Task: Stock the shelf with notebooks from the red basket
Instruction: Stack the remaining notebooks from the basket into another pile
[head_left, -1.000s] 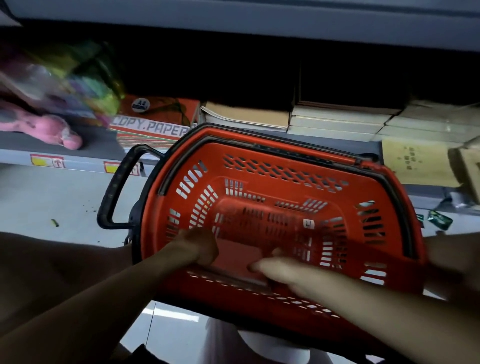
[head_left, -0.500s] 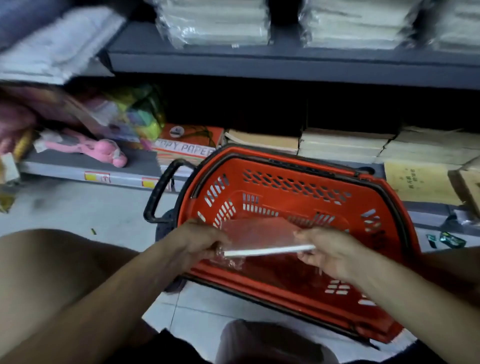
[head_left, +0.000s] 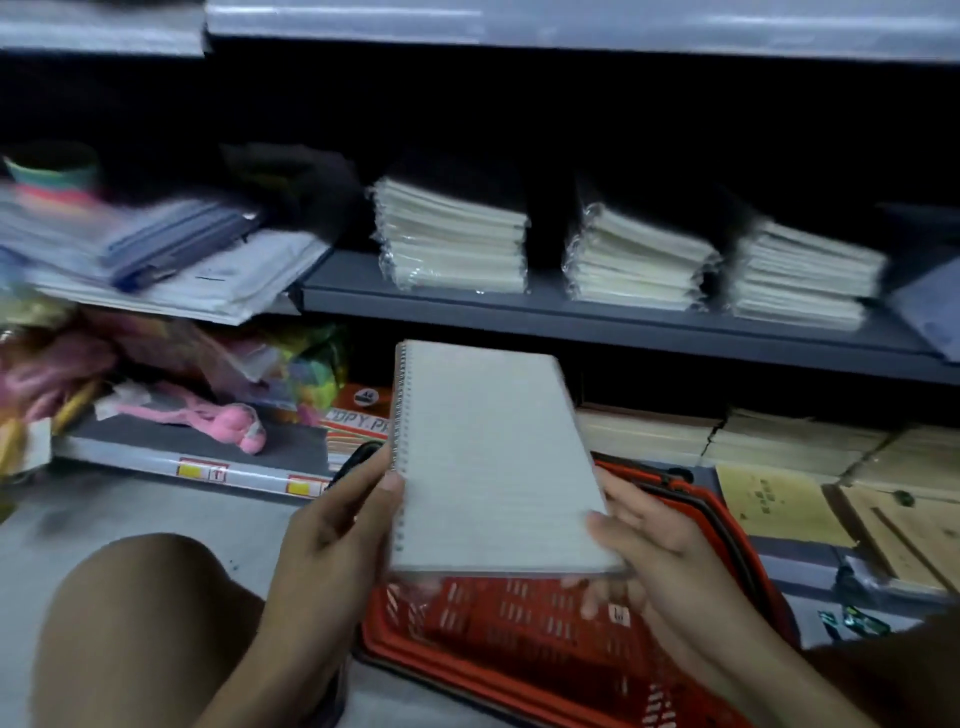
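Matt paper notebook (head_left: 493, 457) with wire spiral; perforated red plastic basket (head_left: 545, 639); glossy plastic-wrapped stacks (head_left: 452, 239); grey metal shelf (head_left: 597, 317).

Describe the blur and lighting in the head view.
Head view: dim overall, shelf recesses nearly black; motion blur smears the left-side clutter; the spiral notebook, held by left hand and right hand over the red basket, stays fairly legible.

You have a single head-worn wide-angle view, looking forward and slightly down from a low position close to the grey metal shelf (head_left: 597, 317). That shelf edge crosses the middle of the frame and tilts down to the right; the picture is blurred at its left side. Below it, your hands and a bare knee fill the near foreground, very close to the lens.
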